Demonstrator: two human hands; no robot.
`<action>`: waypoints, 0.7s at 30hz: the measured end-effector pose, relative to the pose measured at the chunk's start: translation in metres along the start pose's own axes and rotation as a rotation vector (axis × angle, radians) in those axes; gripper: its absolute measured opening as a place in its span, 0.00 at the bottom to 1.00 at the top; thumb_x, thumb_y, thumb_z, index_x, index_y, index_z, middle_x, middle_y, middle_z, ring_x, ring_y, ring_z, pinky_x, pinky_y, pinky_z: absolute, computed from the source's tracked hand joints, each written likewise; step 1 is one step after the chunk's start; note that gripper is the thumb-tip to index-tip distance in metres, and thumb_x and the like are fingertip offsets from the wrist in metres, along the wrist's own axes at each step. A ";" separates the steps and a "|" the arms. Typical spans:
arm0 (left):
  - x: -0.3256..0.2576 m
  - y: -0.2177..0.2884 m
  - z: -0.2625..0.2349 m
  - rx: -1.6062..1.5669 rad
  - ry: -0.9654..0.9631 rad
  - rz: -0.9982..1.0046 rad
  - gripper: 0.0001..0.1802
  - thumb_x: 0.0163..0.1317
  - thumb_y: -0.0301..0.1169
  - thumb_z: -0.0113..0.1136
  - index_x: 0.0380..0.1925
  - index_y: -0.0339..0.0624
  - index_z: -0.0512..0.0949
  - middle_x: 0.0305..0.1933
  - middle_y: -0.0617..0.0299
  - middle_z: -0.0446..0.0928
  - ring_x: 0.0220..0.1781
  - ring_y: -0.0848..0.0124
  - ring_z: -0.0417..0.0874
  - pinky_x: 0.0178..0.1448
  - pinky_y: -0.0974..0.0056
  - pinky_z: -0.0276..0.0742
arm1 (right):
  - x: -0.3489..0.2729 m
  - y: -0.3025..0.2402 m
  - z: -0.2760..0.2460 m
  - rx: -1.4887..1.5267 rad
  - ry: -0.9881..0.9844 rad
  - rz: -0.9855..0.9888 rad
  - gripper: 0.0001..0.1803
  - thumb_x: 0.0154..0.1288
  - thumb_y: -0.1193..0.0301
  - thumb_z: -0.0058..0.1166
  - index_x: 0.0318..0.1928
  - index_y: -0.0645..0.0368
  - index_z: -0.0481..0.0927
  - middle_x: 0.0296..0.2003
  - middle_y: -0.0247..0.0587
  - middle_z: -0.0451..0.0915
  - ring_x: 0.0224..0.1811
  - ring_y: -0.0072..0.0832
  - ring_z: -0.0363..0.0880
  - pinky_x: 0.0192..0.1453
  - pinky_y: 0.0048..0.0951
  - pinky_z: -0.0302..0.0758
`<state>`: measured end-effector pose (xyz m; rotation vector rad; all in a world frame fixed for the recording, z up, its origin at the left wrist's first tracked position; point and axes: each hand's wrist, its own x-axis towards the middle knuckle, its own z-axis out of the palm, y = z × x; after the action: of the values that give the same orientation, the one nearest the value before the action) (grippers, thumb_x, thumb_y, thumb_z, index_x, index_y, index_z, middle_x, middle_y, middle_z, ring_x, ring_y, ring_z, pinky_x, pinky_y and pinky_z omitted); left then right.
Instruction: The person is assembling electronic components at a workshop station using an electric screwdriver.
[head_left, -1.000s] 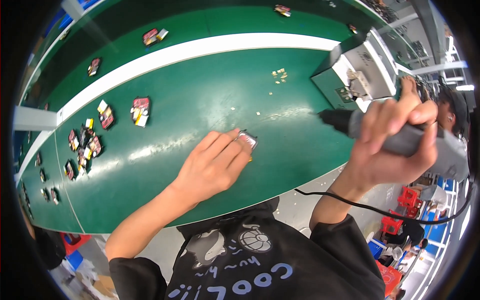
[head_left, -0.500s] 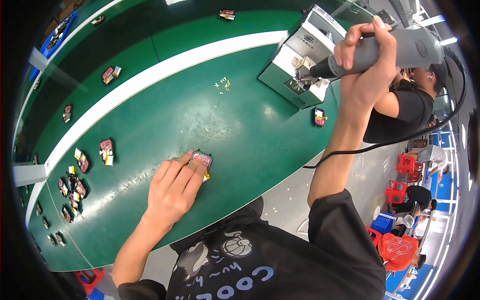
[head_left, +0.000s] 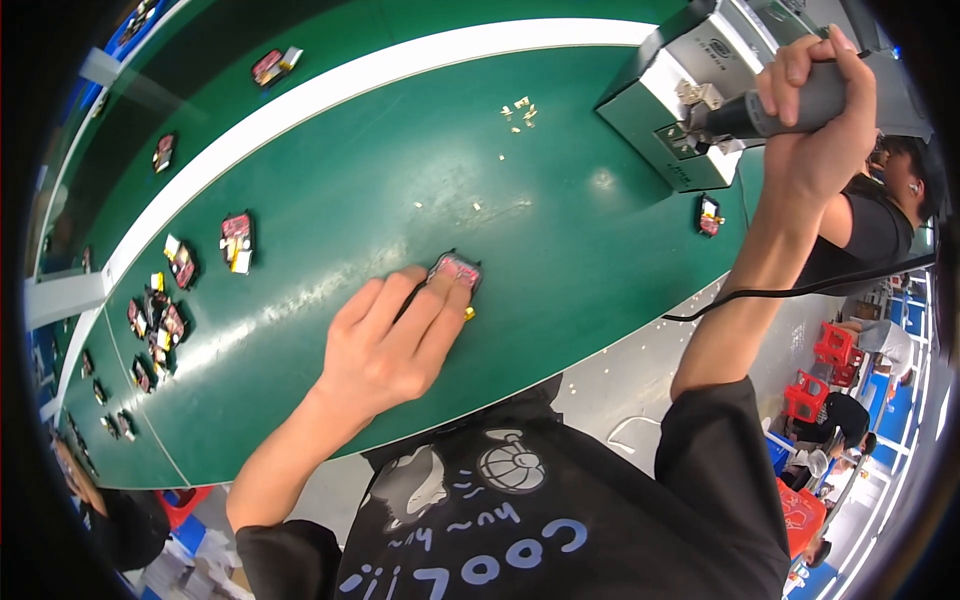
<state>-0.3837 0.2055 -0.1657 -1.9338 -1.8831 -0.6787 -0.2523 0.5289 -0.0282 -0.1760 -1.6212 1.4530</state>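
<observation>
My left hand lies over a small black-framed electronic module with a pinkish-red board, fingertips holding it on the green table. Part of the module is hidden by the fingers; a yellow bit peeks out at its lower right. Raised at the upper right, my right hand wraps round a grey corded electric screwdriver. Its dark nose points left, at the metal mechanism of a box-shaped screw feeder. Whether a screw is on the tip is too small to tell.
Loose small screws lie on the table left of the feeder. Another module sits by the feeder's near side. Several modules are heaped at the left. The black cord crosses my right forearm. A co-worker is at the right.
The view has shifted, so the table and feeder appear farther right and higher. The screwdriver stays at the feeder; my left hand stays on the module.
</observation>
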 end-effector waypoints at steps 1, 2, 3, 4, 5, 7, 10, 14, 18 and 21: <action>0.000 -0.001 0.003 -0.003 0.020 0.012 0.13 0.49 0.23 0.69 0.37 0.35 0.84 0.39 0.61 0.82 0.39 0.67 0.82 0.35 0.67 0.73 | 0.002 0.002 -0.006 0.008 0.001 0.007 0.12 0.75 0.67 0.48 0.36 0.63 0.75 0.27 0.43 0.72 0.18 0.23 0.62 0.26 0.28 0.61; -0.001 -0.001 0.004 -0.006 0.041 0.025 0.12 0.50 0.23 0.70 0.37 0.35 0.83 0.39 0.61 0.81 0.39 0.67 0.82 0.35 0.66 0.74 | 0.005 0.003 -0.013 0.040 -0.027 0.035 0.13 0.75 0.67 0.47 0.37 0.64 0.76 0.28 0.43 0.71 0.18 0.23 0.62 0.26 0.28 0.61; -0.002 -0.001 0.005 0.013 0.045 0.040 0.11 0.52 0.22 0.69 0.37 0.35 0.83 0.39 0.61 0.81 0.39 0.67 0.82 0.36 0.66 0.75 | 0.007 0.002 -0.011 0.070 -0.060 0.059 0.13 0.75 0.67 0.47 0.37 0.65 0.76 0.28 0.43 0.71 0.18 0.23 0.62 0.26 0.27 0.61; -0.002 -0.001 0.005 0.016 0.044 0.037 0.11 0.52 0.22 0.69 0.37 0.35 0.83 0.39 0.61 0.81 0.39 0.67 0.82 0.36 0.66 0.75 | 0.005 0.002 -0.008 0.073 -0.064 0.060 0.13 0.75 0.67 0.47 0.37 0.65 0.76 0.28 0.43 0.71 0.18 0.23 0.62 0.26 0.27 0.61; -0.003 -0.002 0.005 0.014 0.052 0.041 0.10 0.52 0.22 0.69 0.36 0.34 0.83 0.38 0.60 0.80 0.39 0.67 0.82 0.36 0.66 0.75 | 0.000 0.001 -0.004 0.100 -0.048 0.061 0.13 0.75 0.67 0.47 0.38 0.65 0.76 0.28 0.42 0.70 0.18 0.22 0.61 0.26 0.27 0.60; -0.005 -0.001 0.006 0.017 0.060 0.035 0.10 0.52 0.22 0.69 0.36 0.34 0.83 0.37 0.60 0.80 0.39 0.67 0.82 0.36 0.66 0.75 | -0.012 -0.004 0.010 0.220 -0.055 0.097 0.15 0.75 0.66 0.48 0.36 0.66 0.78 0.27 0.46 0.73 0.16 0.26 0.62 0.25 0.30 0.61; -0.005 0.000 0.005 0.039 0.048 0.039 0.10 0.52 0.21 0.69 0.35 0.33 0.83 0.36 0.59 0.80 0.39 0.67 0.82 0.36 0.66 0.75 | -0.046 -0.014 0.046 0.247 -0.102 0.043 0.16 0.75 0.63 0.44 0.39 0.66 0.75 0.27 0.41 0.69 0.13 0.22 0.58 0.22 0.25 0.61; -0.002 0.002 0.006 0.038 0.075 0.041 0.08 0.52 0.20 0.68 0.33 0.33 0.82 0.35 0.58 0.80 0.38 0.66 0.82 0.36 0.67 0.76 | -0.070 -0.014 0.089 0.402 -0.331 0.081 0.18 0.79 0.59 0.36 0.42 0.62 0.71 0.27 0.41 0.71 0.12 0.23 0.62 0.19 0.29 0.66; -0.003 0.001 0.004 0.046 0.086 0.054 0.07 0.52 0.19 0.68 0.32 0.31 0.82 0.34 0.57 0.80 0.37 0.64 0.83 0.36 0.67 0.78 | -0.092 0.025 0.124 0.500 -0.356 0.119 0.19 0.81 0.57 0.35 0.45 0.61 0.69 0.26 0.43 0.70 0.11 0.25 0.62 0.18 0.32 0.66; -0.008 0.004 0.007 0.071 0.066 0.067 0.15 0.48 0.22 0.68 0.39 0.30 0.85 0.39 0.52 0.82 0.38 0.60 0.84 0.38 0.63 0.83 | -0.101 0.030 0.131 0.447 -0.354 0.161 0.18 0.81 0.57 0.35 0.44 0.60 0.67 0.26 0.44 0.70 0.12 0.25 0.63 0.17 0.32 0.66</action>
<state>-0.3790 0.2020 -0.1756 -1.8975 -1.7709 -0.6394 -0.2991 0.3797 -0.0905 0.2234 -1.5298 2.0195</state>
